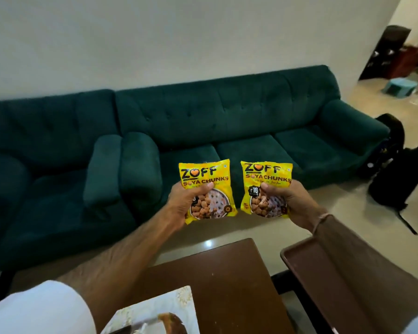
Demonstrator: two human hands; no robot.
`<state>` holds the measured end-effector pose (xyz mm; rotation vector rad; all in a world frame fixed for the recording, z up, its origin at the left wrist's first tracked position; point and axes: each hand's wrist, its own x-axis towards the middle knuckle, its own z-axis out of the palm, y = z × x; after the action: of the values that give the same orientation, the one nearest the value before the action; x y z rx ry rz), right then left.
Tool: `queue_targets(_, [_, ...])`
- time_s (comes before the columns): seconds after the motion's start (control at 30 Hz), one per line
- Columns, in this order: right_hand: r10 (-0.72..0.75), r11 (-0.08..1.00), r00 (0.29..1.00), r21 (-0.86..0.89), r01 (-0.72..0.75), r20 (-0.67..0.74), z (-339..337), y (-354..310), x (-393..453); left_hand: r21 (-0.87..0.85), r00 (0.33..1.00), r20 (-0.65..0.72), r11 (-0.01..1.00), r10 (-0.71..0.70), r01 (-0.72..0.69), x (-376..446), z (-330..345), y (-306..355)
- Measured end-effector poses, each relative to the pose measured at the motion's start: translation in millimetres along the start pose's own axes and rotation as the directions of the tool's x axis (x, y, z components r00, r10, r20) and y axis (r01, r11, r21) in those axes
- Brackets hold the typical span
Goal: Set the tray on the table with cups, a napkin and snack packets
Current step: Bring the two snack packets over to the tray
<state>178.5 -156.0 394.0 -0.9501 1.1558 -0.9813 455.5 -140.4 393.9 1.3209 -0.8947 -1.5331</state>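
Note:
I hold two yellow soya-chunk snack packets up in front of me, above the floor. My left hand (182,203) grips the left snack packet (209,186) by its lower left side. My right hand (292,201) grips the right snack packet (266,182) by its lower right side. Both packets face me upright. A brown tray (299,256) lies at the lower right, partly under my right forearm. The dark wooden table (217,285) is below my arms. A white napkin-like sheet (159,309) lies on the table's near left part. No cups are in view.
A dark green sofa (227,121) runs along the wall behind the packets, with a matching armchair (46,165) to its left. Two black backpacks (396,179) stand on the floor at the right. A brown curved object (171,323) rests on the white sheet.

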Motion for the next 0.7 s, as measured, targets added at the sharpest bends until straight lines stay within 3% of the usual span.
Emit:
queue_targets(0.33, [0.068, 0.993, 0.993, -0.101, -0.058, 0.097, 133.8, -4.9, -50.1, -0.067, 0.984, -0.179, 0.998, 0.003, -0.015, -111.1, -144.4, 21.9])
queue_targets(0.7, [0.264, 0.947, 0.963, -0.200, -0.250, 0.048, 219.1, 90.0, -99.8, -0.154, 0.903, -0.383, 0.977, -0.194, 0.145, -208.8, -301.3, -80.3])
